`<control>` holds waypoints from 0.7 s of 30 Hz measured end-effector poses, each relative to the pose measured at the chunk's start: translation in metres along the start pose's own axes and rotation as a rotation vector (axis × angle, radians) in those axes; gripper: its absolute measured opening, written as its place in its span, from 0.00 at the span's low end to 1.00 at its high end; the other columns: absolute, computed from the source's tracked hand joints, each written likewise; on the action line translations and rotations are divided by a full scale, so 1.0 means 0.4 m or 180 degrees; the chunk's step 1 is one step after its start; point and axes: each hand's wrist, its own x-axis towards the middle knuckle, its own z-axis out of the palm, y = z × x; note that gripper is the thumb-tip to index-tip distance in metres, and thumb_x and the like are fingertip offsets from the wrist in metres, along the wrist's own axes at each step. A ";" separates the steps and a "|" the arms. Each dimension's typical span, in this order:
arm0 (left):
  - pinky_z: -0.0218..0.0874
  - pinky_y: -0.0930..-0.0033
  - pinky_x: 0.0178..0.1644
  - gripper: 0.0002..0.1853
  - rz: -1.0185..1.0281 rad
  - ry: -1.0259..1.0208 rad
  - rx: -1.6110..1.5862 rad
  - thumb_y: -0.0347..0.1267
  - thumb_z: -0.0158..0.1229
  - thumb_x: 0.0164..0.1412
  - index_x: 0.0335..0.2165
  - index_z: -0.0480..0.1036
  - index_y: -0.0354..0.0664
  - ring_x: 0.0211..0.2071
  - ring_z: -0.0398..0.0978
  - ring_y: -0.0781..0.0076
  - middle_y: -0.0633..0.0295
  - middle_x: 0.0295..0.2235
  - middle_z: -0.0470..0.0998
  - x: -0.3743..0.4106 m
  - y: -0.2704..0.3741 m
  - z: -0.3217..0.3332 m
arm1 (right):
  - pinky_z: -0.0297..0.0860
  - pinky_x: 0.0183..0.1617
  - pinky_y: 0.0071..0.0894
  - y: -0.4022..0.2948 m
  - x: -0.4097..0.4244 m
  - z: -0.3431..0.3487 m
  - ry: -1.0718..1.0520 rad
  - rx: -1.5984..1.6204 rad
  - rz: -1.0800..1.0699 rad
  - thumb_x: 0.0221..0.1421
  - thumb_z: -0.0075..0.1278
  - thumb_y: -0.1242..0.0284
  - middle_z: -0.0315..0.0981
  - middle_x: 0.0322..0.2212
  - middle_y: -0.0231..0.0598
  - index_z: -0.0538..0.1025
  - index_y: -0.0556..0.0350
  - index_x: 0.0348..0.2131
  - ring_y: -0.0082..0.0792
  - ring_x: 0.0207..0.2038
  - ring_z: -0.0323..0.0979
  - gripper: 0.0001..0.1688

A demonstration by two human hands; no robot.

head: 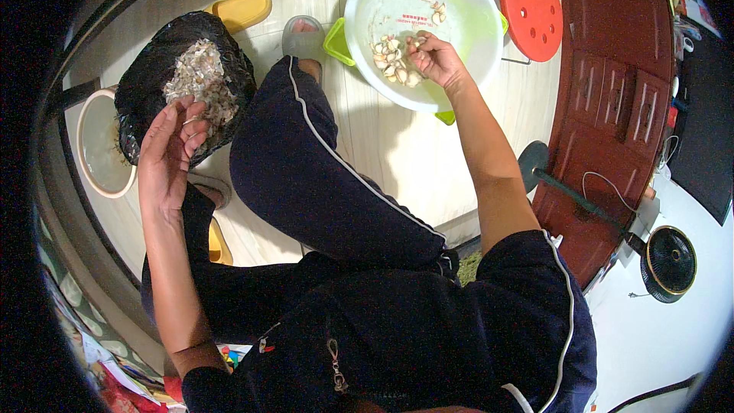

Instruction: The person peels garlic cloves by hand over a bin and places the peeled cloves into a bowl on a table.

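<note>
My left hand (175,135) hovers palm up, fingers curled, at the near edge of a black plastic bag (146,77); whether something small lies at its fingertips is unclear. The bag holds a heap of pale, papery peelings or shells (200,71). Over a large white plastic basin (490,77) my right hand (433,57) has its fingers bent, with a small pale piece seemingly between them. Beside that hand, several pale garlic cloves or similar pieces (390,57) lie piled in the basin, and a few more (437,13) lie farther back.
Under the basin, bright green supports (339,43) stick out. A round red stool (532,11) stands right of it, by dark red cabinets (602,109). A pale bucket (103,149) sits left of the bag. Yellow slippers (243,10) lie on the floor. A black fan (671,261) stands at right.
</note>
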 end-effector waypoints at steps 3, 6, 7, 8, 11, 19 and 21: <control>0.64 0.77 0.37 0.19 0.0083 -0.0055 -0.0035 0.36 0.47 0.59 0.43 0.64 0.31 0.31 0.72 0.75 0.53 0.37 0.72 -0.007 0.007 -0.011 | 0.66 0.47 0.35 0.001 -0.022 0.015 -0.0404 0.0737 -0.0246 0.48 0.42 0.76 0.62 0.40 0.53 0.64 0.64 0.36 0.43 0.41 0.65 0.13; 0.64 0.77 0.37 0.19 0.0115 -0.0067 -0.0105 0.36 0.47 0.59 0.43 0.64 0.31 0.31 0.72 0.75 0.54 0.37 0.72 -0.017 0.011 -0.019 | 0.62 0.51 0.42 0.015 -0.061 0.057 -0.0528 0.1107 -0.0154 0.55 0.40 0.60 0.61 0.42 0.52 0.64 0.64 0.38 0.49 0.46 0.61 0.22; 0.64 0.77 0.37 0.19 0.0115 -0.0031 -0.0102 0.36 0.47 0.59 0.42 0.65 0.31 0.31 0.72 0.75 0.54 0.37 0.73 -0.020 0.012 -0.019 | 0.62 0.51 0.43 0.023 -0.065 0.062 -0.0524 0.1070 -0.0178 0.55 0.40 0.60 0.61 0.42 0.52 0.64 0.64 0.38 0.49 0.47 0.61 0.23; 0.64 0.77 0.37 0.19 0.0114 0.0005 -0.0101 0.36 0.47 0.59 0.42 0.65 0.31 0.32 0.72 0.75 0.54 0.37 0.73 -0.023 0.012 -0.020 | 0.62 0.51 0.43 0.030 -0.069 0.069 -0.0520 0.1031 -0.0202 0.55 0.39 0.59 0.61 0.43 0.52 0.64 0.64 0.39 0.49 0.47 0.61 0.23; 0.64 0.77 0.37 0.18 0.0119 -0.0061 -0.0190 0.36 0.48 0.59 0.42 0.66 0.30 0.32 0.72 0.75 0.54 0.37 0.73 -0.025 0.010 -0.032 | 0.61 0.52 0.44 0.044 -0.079 0.104 -0.0621 0.1075 -0.0201 0.56 0.39 0.62 0.60 0.45 0.51 0.63 0.63 0.42 0.49 0.48 0.60 0.22; 0.62 0.75 0.38 0.18 0.0573 -0.0161 -0.0245 0.37 0.51 0.56 0.41 0.68 0.36 0.32 0.71 0.75 0.58 0.36 0.74 -0.035 0.033 -0.005 | 0.69 0.45 0.31 0.108 -0.113 0.505 -0.1563 -0.0478 0.0028 0.55 0.37 0.78 0.59 0.48 0.56 0.60 0.63 0.50 0.40 0.43 0.67 0.21; 0.62 0.76 0.38 0.17 0.0772 -0.0093 0.0004 0.37 0.52 0.55 0.41 0.69 0.38 0.31 0.71 0.76 0.60 0.34 0.74 -0.043 0.050 0.011 | 0.72 0.30 0.18 0.151 -0.133 0.634 -0.1877 -0.0817 0.0180 0.57 0.38 0.74 0.63 0.45 0.58 0.60 0.65 0.49 0.27 0.30 0.71 0.21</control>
